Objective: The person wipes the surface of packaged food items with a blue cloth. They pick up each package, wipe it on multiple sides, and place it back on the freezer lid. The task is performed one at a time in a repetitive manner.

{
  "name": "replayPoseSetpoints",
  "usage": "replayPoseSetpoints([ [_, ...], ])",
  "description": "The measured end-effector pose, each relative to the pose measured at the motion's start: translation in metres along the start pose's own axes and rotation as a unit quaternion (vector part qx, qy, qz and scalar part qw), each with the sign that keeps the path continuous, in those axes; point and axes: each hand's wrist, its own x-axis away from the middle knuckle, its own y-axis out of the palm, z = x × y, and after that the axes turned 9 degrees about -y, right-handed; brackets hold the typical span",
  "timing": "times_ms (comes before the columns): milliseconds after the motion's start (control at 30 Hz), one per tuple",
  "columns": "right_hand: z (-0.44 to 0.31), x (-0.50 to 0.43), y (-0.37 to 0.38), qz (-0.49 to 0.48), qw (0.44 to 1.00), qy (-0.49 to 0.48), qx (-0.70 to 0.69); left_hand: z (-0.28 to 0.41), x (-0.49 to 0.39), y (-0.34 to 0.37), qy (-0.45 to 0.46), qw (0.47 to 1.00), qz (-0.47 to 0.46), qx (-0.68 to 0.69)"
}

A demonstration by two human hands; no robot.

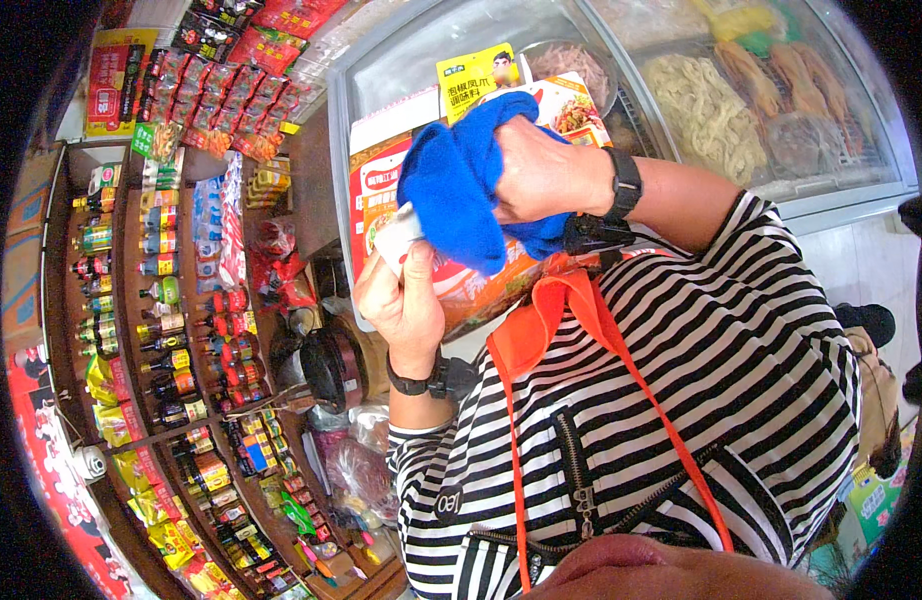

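A blue cloth [453, 187] is bunched in my right hand [551, 172], its folds hanging over the packages below. My left hand [405, 300] pinches a small white object [398, 236] between thumb and fingers. The cloth lies against that object and covers part of it, so its kind cannot be made out. Beneath both hands, red and orange printed food packages [378, 176] rest on the glass top of a display freezer [401, 52]. Just beyond the cloth is a yellow seasoning packet [472, 82] bearing writing.
Wooden shelves [127, 300] with rows of bottles and packets stand on the left. Red snack packets [213, 94] hang above them. Under the freezer glass lie pale food [705, 112] and a bowl of pinkish food [570, 71]. A dark round appliance [333, 367] sits beside the shelves.
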Motion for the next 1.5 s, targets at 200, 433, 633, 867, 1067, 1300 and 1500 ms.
replayPoseSetpoints([
  [200,0.021,0.031,-0.003,0.02,0.997,0.034,0.071,-0.009,0.001,0.001,-0.094,0.994,0.01,0.059],
  [433,0.051,0.067,0.001,0.094,0.982,0.088,0.139,-0.007,0.004,0.005,-0.107,0.988,0.097,0.059],
  [633,0.082,0.1,-0.036,0.363,0.673,0.594,-0.251,0.011,-0.006,-0.025,-0.075,0.938,0.248,0.23],
  [867,0.041,0.102,-0.038,0.212,0.96,0.174,-0.056,0.006,-0.013,-0.007,-0.057,0.965,0.214,0.138],
  [1067,-0.004,0.053,-0.017,0.133,0.924,0.164,-0.319,0.005,-0.015,0.01,-0.083,0.956,0.174,0.222],
  [1300,-0.04,0.005,0.007,-0.031,0.994,0.001,-0.109,-0.018,0.008,0.016,-0.187,0.894,0.014,0.408],
  [1500,-0.003,0.003,0.018,0.073,0.995,0.05,-0.052,-0.006,0.002,0.026,-0.099,0.852,-0.061,0.511],
])
